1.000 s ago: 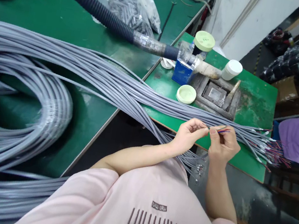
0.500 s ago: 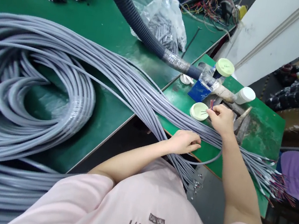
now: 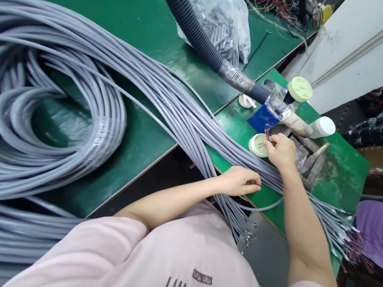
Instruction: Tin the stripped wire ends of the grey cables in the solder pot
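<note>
My right hand (image 3: 281, 151) pinches the end of a grey cable, whose thin coloured wires (image 3: 267, 134) stick out past the fingertips. Those wires are over a small pale-green round dish (image 3: 257, 145); whether they touch its contents I cannot tell. My left hand (image 3: 240, 181) is at the front edge of the bench with curled fingers, beside the bundle of grey cables (image 3: 182, 113); what it holds, if anything, is hidden. One cable loops (image 3: 264, 207) below, between the two hands.
A ribbed hose (image 3: 191, 27) with a blue box (image 3: 263, 118) ends behind the dish. Near it stand a green-lidded container (image 3: 300, 89) and a white cup (image 3: 324, 127). Coiled cables (image 3: 101, 139) cover the left table (image 3: 139, 154). A person's purple sleeve (image 3: 382, 234) shows at right.
The camera view has shifted slightly. My right hand has come a little closer to the dish with the wires, covering its right edge. My left hand looks nearly unchanged.
</note>
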Demonstrator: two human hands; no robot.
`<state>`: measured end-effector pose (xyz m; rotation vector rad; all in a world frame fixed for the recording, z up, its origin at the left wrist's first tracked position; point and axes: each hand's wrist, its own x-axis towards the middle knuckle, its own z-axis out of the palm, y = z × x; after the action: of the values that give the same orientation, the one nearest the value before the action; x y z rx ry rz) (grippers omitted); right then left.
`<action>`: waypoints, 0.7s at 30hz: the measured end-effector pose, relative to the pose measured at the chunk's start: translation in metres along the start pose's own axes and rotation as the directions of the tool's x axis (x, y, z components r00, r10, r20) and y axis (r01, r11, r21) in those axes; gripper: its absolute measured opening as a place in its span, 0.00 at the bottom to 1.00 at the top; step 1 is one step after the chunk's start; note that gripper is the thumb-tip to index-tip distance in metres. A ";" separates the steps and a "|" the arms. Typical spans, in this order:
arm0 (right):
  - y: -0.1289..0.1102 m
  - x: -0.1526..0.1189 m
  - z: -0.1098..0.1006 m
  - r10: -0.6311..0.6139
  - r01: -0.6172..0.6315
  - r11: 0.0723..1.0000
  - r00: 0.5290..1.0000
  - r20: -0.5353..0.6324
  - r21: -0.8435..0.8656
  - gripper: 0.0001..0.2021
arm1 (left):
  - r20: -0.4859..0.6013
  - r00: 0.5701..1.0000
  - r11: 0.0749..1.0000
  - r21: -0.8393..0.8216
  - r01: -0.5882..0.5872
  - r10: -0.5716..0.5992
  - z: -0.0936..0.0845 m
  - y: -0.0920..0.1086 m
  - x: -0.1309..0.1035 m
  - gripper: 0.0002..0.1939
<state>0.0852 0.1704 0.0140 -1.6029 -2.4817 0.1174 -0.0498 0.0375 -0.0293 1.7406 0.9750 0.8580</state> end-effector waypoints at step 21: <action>0.142 -0.037 -0.012 0.435 -0.425 0.899 0.840 -0.323 0.105 0.14 | 0.052 0.998 0.999 -0.029 0.038 -0.037 -0.007 0.004 0.002 0.09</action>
<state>0.2293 0.1949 -0.0020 -1.9541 -1.8258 -0.0606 -0.0543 0.0415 -0.0229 1.7055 0.9534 0.7964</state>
